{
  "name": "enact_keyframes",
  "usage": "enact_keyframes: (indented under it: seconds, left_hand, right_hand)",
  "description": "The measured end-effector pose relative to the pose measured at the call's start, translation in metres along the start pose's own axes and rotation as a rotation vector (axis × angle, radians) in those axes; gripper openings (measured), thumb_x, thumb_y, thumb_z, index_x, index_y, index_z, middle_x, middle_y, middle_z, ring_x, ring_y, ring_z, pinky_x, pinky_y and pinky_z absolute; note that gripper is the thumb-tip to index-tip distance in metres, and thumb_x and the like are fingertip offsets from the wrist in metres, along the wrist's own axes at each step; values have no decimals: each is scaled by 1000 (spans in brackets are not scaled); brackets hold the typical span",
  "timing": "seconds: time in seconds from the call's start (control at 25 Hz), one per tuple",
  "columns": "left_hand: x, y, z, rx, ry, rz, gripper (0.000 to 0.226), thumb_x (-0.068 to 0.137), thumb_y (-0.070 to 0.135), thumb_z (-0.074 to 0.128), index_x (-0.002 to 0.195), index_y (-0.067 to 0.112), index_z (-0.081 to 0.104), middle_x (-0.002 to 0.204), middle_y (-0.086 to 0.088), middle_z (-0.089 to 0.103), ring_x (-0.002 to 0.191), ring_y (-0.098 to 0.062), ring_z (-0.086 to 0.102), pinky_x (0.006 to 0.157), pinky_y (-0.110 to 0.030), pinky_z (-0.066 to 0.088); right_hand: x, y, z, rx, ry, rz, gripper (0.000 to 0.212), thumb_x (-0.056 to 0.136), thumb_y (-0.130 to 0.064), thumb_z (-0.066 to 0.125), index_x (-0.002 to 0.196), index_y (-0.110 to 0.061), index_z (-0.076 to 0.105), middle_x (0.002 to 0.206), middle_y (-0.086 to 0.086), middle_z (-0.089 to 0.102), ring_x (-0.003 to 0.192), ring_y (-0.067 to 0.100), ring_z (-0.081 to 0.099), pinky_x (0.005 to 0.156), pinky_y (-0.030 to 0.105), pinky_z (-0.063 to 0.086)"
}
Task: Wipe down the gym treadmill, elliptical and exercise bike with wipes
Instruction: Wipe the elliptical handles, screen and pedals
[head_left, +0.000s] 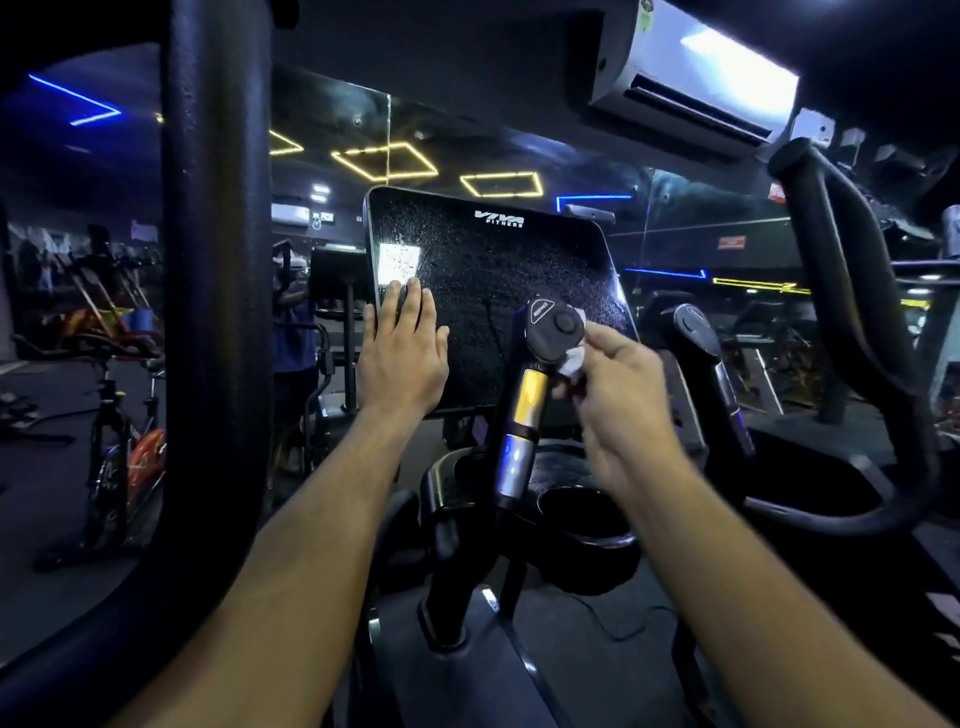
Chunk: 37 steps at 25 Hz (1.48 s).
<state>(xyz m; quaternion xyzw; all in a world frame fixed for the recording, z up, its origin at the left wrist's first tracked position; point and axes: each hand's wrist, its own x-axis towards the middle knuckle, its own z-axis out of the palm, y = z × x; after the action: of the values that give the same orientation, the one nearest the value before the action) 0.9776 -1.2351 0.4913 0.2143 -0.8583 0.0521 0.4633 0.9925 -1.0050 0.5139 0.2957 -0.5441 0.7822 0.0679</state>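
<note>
The black console screen (519, 291) of the elliptical stands straight ahead, speckled with droplets. My left hand (402, 345) lies flat against its lower left part, fingers straight. My right hand (621, 400) pinches a small white wipe (571, 358) and holds it against the side of the inner handle (524, 400), just below its round black button head (556, 325). That handle has a chrome and yellow-lit grip section.
A thick black moving arm (218, 312) rises at the left and a curved one (852, 291) at the right. A second inner handle (706, 358) stands right of my hand. Cup holders (571, 509) sit below. Exercise bikes (114, 415) stand left. A mirror wall lies behind.
</note>
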Motion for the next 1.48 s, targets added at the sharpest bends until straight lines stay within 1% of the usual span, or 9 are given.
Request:
enact_keyframes:
  seconds: [0.24,0.36,0.6,0.76,0.88,1.0,1.12,1.32,1.48]
  left_hand:
    - [-1,2,-4,1,-9,-4,58,109,40,22,161,13,21,170,-4,16,157,-24,4,127,-46,5]
    - [-1,2,-3,10,-8,-6,58,109,40,22,160,13,21,170,-3,16,157,-24,4,127,-46,5]
    - [-1,0,0,4,14,6,58,109,39,21,160,12,23,169,-4,18,157,-25,6,127,-48,7]
    - [0,0,1,-7,24,3,57,109,39,22,159,12,25,169,-4,20,157,-24,8,127,-48,8]
    - [0,0,0,2,14,-4,58,109,39,20,160,13,22,170,-3,16,157,-23,4,127,-47,6]
    - [1,-1,2,8,5,0,58,109,39,18,161,14,20,170,-3,14,157,-22,2,128,-46,4]
    - [0,-1,3,-1,7,-4,58,109,39,18,161,14,20,170,-3,14,157,-22,2,128,-47,4]
    - [0,-1,1,-10,9,1,57,109,38,19,161,14,21,170,-2,16,157,-22,4,128,-46,5]
    - [-3,0,-3,-28,-7,-7,56,110,37,19,161,14,21,170,-2,15,157,-21,3,128,-45,4]
  right_hand:
    - [-68,23,11,22,-30,141,39,98,3,39,94,-14,74,82,12,75,70,22,66,69,46,59]
    - [-102,31,6,42,-54,229,43,99,7,35,93,-12,74,68,2,72,56,9,63,51,23,53]
    - [-91,27,10,368,-106,485,31,93,4,37,96,3,67,73,18,66,55,22,64,50,28,55]
    - [-20,3,9,731,-141,534,64,91,-38,32,119,13,58,102,32,62,88,37,64,85,42,52]
    - [16,-11,10,711,-148,445,81,93,-53,32,131,17,51,110,35,58,88,35,61,89,40,49]
    - [17,-13,18,748,-44,302,53,103,-36,38,119,9,61,85,17,66,61,19,64,60,25,54]
    - [-5,5,18,663,48,227,33,105,-24,46,94,-3,69,73,4,70,59,10,64,56,22,52]
    - [-61,38,8,357,-333,404,79,101,-66,23,99,-3,70,88,18,65,77,29,63,70,36,53]
    - [-96,40,-5,347,-334,404,47,104,-26,34,87,-4,72,84,12,66,70,18,60,68,27,51]
